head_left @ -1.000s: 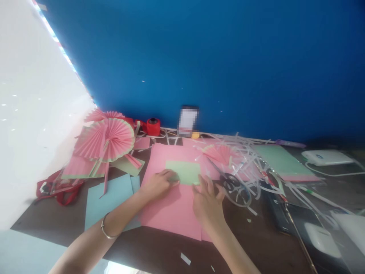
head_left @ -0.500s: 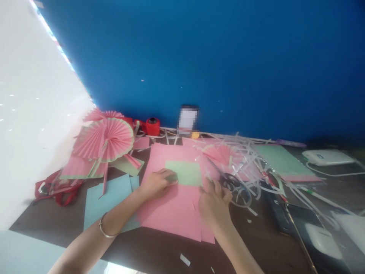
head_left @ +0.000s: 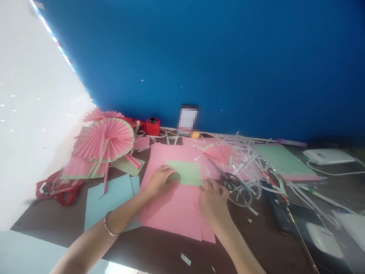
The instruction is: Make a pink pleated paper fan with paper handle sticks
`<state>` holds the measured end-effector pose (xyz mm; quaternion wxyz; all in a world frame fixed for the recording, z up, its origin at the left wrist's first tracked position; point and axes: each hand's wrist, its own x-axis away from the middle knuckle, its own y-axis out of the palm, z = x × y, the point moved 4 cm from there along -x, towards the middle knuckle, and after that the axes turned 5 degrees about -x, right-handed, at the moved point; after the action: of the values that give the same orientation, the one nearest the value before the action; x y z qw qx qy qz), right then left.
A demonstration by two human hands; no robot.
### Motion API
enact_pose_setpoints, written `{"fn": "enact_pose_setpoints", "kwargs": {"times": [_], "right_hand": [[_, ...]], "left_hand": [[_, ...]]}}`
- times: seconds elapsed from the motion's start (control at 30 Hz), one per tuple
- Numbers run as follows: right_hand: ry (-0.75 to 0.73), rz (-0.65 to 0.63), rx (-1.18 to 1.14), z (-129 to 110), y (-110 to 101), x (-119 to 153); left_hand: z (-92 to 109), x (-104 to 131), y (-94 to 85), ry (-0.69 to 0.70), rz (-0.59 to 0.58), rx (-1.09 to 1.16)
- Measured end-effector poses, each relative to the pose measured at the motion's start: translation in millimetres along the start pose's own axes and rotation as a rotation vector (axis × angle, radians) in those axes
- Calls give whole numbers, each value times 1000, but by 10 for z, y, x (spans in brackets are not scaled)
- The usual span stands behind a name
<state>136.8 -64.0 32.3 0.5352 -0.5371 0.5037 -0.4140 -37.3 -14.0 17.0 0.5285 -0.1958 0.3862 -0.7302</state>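
A small light green paper (head_left: 186, 172) lies over several stacked pink sheets (head_left: 171, 213) in the middle of the table. At its left edge is my left hand (head_left: 162, 180), fingers curled and closed on the paper's side; a bangle circles that wrist. My right hand (head_left: 213, 198) pinches the lower right corner, its fingertips partly hidden behind the knuckles. Just beyond the right hand, black-handled scissors (head_left: 230, 180) lie among white paper strips (head_left: 248, 161). A pink pleated paper fan piece (head_left: 219, 153) rests behind them.
Pink round paper fans (head_left: 107, 140) stand at the left, with blue sheets (head_left: 98, 201) in front. A red strap (head_left: 62, 194) is at the far left. Red tape (head_left: 153, 126) sits by the blue wall. Green sheets (head_left: 288, 161), a dark phone (head_left: 302, 217) and a white case (head_left: 325, 239) are right.
My left hand has risen slightly with its fingers more arched at the green paper's left edge. My right hand's fingers have drawn in at its lower right corner.
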Motion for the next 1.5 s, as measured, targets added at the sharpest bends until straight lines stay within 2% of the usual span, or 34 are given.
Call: {"fn": "enact_pose_setpoints", "kwargs": {"times": [0.17, 0.27, 0.47, 0.6, 0.7, 0.83, 1.03, 1.2, 1.37, 1.43, 1.5], "right_hand": [[7, 12, 13, 1, -25, 1], [7, 8, 3, 27, -41, 5], [-21, 18, -40, 70, -83, 13], [-35, 121, -128, 142, -27, -32], [10, 196, -244, 219, 83, -99], [131, 233, -352, 292, 225, -168], [296, 186, -434, 344, 313, -176], [316, 173, -545, 376, 347, -202], [181, 323, -687, 383, 205, -232], [145, 369, -802, 380, 135, -217], [172, 389, -934, 376, 86, -193]], "left_hand": [[-95, -4, 14, 43, 1, -20], [-183, -16, -31, 87, -10, -113], [-345, 6, -202, -16, -36, -287], [-395, 22, -228, -52, -87, -262], [-399, 15, -225, -63, -82, -214], [-385, 7, -232, -79, -74, -187], [-376, 12, -244, -78, -66, -177], [-362, 19, -255, -68, -72, -159], [-355, 4, -278, -61, 20, -24], [-381, -10, -286, -98, 101, 130], [-420, -23, -275, -167, 158, 368]]}}
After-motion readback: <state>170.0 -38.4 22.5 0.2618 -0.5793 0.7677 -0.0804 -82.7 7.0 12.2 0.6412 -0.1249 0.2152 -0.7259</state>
